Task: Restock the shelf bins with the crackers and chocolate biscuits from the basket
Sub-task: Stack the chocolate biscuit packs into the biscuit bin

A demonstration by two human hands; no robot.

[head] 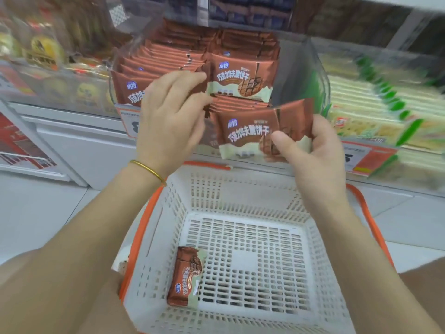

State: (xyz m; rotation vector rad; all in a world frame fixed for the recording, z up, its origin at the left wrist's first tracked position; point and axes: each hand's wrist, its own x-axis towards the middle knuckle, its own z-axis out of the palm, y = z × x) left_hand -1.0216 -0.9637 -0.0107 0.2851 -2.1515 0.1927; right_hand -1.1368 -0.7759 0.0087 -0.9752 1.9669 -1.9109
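The right hand (313,150) grips a chocolate biscuit packet (250,131) by its right end, long axis crosswise, print upright, just below the clear bin (301,75). The left hand (171,112) pinches another packet (204,90) at the bin's front. A third packet (186,277) lies in the basket (240,189), long axis toward the shelf.

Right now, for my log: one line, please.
left hand pinches bin packet | right hand grips second packet | basket holds lone packet

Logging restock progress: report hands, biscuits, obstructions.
Left hand pinches packet edge at chocolate biscuit bin. Right hand grips second packet. Third packet lies in white basket. Nothing blocks the bin.
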